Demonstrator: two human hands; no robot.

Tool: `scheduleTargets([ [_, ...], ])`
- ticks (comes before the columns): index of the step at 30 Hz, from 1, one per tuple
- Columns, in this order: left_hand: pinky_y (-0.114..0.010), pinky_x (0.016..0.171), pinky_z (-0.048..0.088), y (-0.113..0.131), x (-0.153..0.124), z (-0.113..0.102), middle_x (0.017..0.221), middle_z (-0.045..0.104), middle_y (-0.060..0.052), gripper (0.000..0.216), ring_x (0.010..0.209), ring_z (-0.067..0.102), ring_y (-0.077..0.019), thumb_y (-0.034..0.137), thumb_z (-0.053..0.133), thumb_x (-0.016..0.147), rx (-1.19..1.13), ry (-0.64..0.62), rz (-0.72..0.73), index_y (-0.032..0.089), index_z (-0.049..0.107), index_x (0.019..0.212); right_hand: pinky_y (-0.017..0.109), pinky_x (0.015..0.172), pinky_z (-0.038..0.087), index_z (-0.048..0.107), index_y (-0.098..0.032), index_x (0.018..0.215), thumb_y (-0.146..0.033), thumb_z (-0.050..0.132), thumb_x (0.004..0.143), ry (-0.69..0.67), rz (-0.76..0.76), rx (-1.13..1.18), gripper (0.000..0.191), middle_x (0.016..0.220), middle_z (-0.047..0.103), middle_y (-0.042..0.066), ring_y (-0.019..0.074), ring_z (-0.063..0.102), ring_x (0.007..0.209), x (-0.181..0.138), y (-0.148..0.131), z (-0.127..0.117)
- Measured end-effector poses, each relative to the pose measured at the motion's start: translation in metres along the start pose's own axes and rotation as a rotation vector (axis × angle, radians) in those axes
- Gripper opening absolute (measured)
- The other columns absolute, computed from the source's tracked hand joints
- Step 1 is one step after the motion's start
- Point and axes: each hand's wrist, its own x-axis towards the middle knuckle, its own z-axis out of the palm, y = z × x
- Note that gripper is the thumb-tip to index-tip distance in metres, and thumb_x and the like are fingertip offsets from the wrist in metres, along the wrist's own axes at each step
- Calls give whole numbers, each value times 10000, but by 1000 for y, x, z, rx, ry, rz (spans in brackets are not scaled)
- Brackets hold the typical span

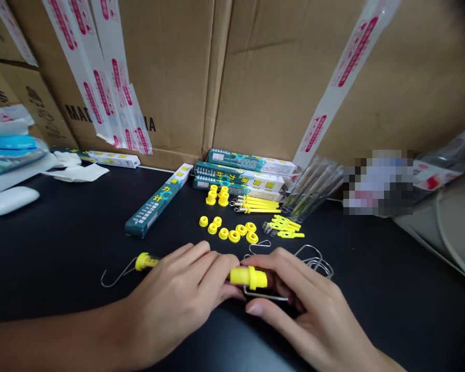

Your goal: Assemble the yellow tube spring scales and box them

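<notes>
My left hand (pixel 182 292) is closed around the clear tube of a spring scale (pixel 151 262), which lies level across the view. From its left end, a yellow collar (pixel 141 261) with a bent wire hook (pixel 118 281) sticks out. At the right end shows a yellow stepped cap (pixel 251 277), with a bent metal wire (pixel 265 296) just below it. My right hand (pixel 313 299) curls around this capped end, index finger above, thumb below; its other fingers are partly hidden. More wire hooks (pixel 318 261) lie behind my right hand.
Behind my hands lie several yellow rings (pixel 234 236), yellow caps (pixel 223 197), yellow rods with springs (pixel 261 205), flat yellow pieces (pixel 290 234) and clear tubes (pixel 313 186). Green-white boxes (pixel 248 175) lie before a large carton (pixel 170 67). A white rounded object (pixel 11 200) is left.
</notes>
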Motion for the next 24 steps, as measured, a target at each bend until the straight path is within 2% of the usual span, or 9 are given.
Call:
scheduleTargets([
  [4, -361, 694, 479, 1, -1, 0, 989, 747, -55, 304, 806, 677, -215, 224, 294, 1078, 91, 49, 5, 96, 559, 1152, 232, 585, 548, 585, -217, 1142, -387, 608, 961, 14, -10, -15, 249, 873, 665, 28, 150, 645, 670, -2, 0, 4],
  [9, -378, 748, 478, 2, 0, -1, 984, 764, -49, 271, 794, 687, -220, 153, 308, 1068, 151, 99, 35, 86, 555, 1155, 257, 709, 582, 519, -194, 1277, -331, 531, 1007, 11, -69, -102, 303, 979, 683, 73, 184, 699, 837, -9, 5, 9],
  [15, -360, 718, 496, 4, 1, -4, 929, 757, -41, 274, 753, 682, -205, 116, 316, 1052, 85, 89, 59, 77, 537, 1208, 269, 619, 571, 511, -138, 1257, -449, 370, 1046, -31, -151, -304, 401, 921, 675, 83, 184, 708, 748, -6, 3, 7],
  [19, -337, 680, 504, 5, 1, -7, 852, 741, -32, 286, 709, 675, -185, 114, 296, 1053, 41, 82, 78, 76, 537, 1201, 264, 499, 480, 565, -150, 1068, -506, 409, 1021, -84, -137, -291, 391, 784, 633, 28, 167, 648, 634, -3, -1, 7],
  [22, -342, 694, 500, 4, -1, -7, 857, 753, -35, 258, 735, 689, -191, 140, 338, 1053, 69, 115, 106, 69, 552, 1178, 272, 463, 384, 539, -181, 848, -433, 435, 1034, -103, -137, -278, 330, 699, 565, -7, 146, 566, 569, -2, -1, 8],
  [24, -346, 694, 496, 4, -2, -6, 877, 762, -34, 243, 738, 696, -192, 140, 365, 1047, 96, 116, 117, 67, 556, 1177, 277, 472, 352, 507, -194, 782, -393, 447, 1032, -115, -138, -259, 325, 689, 536, -12, 139, 523, 563, -2, 0, 8],
])
